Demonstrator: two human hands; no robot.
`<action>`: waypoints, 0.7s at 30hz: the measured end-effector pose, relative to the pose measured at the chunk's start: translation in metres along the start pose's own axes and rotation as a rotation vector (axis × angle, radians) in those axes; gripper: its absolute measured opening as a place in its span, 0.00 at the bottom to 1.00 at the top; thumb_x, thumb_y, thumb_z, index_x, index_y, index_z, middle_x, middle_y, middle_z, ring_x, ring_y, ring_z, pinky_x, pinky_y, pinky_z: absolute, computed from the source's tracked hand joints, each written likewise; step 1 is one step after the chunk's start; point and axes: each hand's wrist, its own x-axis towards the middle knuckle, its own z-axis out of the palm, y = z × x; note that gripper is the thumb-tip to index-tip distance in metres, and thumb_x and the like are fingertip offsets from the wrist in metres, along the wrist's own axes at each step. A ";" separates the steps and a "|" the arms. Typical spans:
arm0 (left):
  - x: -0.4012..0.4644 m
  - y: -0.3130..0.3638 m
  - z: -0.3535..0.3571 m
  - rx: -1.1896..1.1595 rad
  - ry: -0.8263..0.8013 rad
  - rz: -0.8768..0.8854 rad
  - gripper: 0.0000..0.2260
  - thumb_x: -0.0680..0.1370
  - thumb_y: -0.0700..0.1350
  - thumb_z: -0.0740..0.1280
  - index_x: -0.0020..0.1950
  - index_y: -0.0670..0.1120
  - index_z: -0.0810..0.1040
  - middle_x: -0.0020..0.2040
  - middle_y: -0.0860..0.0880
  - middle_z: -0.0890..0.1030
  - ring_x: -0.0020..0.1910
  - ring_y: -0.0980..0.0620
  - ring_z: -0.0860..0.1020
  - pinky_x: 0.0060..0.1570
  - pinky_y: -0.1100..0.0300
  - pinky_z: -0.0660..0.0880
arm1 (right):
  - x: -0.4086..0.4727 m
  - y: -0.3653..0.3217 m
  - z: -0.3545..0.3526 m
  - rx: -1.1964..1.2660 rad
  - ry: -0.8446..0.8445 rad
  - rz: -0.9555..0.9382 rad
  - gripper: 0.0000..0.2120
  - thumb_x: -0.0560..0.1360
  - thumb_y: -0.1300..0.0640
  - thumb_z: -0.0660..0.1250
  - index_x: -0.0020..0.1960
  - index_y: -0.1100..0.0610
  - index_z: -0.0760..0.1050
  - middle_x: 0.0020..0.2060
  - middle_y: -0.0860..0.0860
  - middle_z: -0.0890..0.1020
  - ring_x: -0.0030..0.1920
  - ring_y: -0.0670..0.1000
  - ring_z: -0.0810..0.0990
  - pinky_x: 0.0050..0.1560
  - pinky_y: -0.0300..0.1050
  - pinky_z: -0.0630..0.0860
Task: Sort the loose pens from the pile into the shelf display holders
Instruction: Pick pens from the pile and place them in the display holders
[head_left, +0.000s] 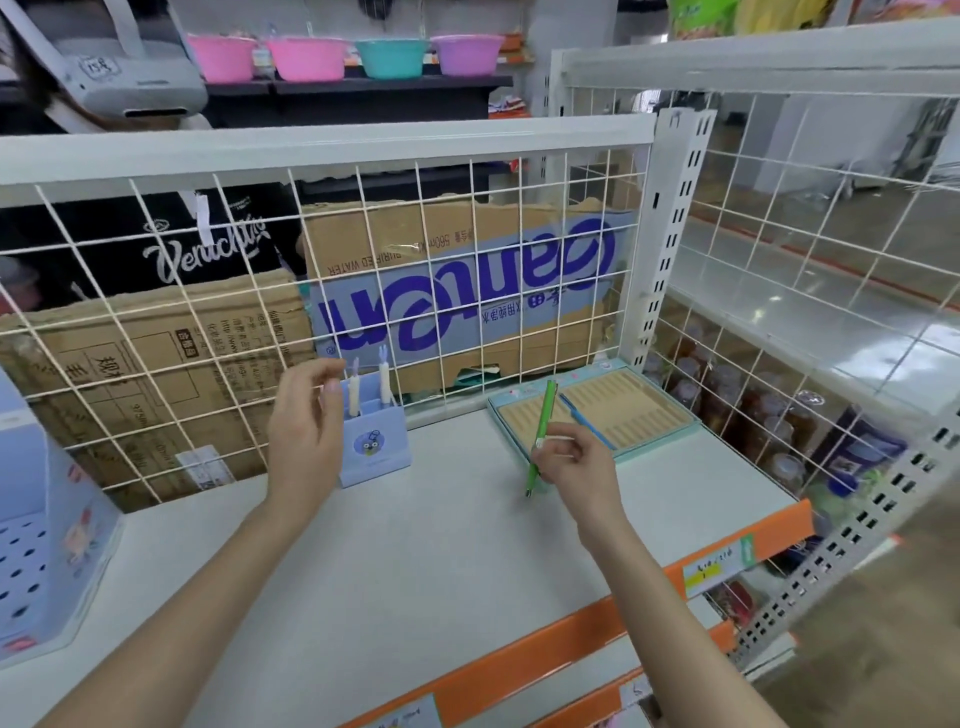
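A small blue display holder (375, 446) stands on the white shelf (395, 561) against the wire grid, with two white pens (355, 391) upright in its slots. My left hand (306, 426) is just left of the holder, fingers loosely curled near the left pen's top, holding nothing that I can see. My right hand (574, 460) pinches a green pen (540, 436) near its middle, held almost upright above the shelf. A flat teal tray (597, 410) with ribbed tan slots lies at the back right, one blue pen (584, 422) lying in it.
A white wire grid (467, 270) backs the shelf, with cardboard boxes and a person in a black top behind it. A larger blue perforated display stand (47, 545) sits at the far left. The shelf's orange front edge (571, 639) carries price tags. Bottled goods fill the neighbouring shelf right.
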 end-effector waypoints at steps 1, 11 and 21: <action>-0.004 0.007 0.008 0.001 -0.042 0.051 0.13 0.80 0.44 0.56 0.56 0.38 0.74 0.52 0.50 0.74 0.51 0.59 0.70 0.52 0.67 0.65 | 0.009 -0.004 -0.005 -0.027 0.007 -0.009 0.10 0.73 0.70 0.66 0.52 0.60 0.75 0.35 0.51 0.77 0.38 0.51 0.76 0.44 0.50 0.76; -0.058 0.018 0.106 0.073 -0.502 0.176 0.17 0.78 0.52 0.56 0.60 0.46 0.75 0.57 0.49 0.77 0.58 0.56 0.70 0.58 0.62 0.65 | 0.080 -0.017 -0.028 -0.485 -0.202 -0.063 0.13 0.72 0.67 0.69 0.56 0.62 0.74 0.38 0.51 0.78 0.42 0.54 0.78 0.50 0.53 0.79; -0.091 0.000 0.158 0.121 -0.527 0.115 0.20 0.74 0.58 0.61 0.63 0.51 0.69 0.60 0.48 0.77 0.59 0.53 0.71 0.60 0.59 0.67 | 0.103 0.004 -0.021 -0.697 -0.346 -0.082 0.10 0.71 0.66 0.68 0.52 0.62 0.78 0.29 0.44 0.74 0.30 0.39 0.72 0.30 0.24 0.66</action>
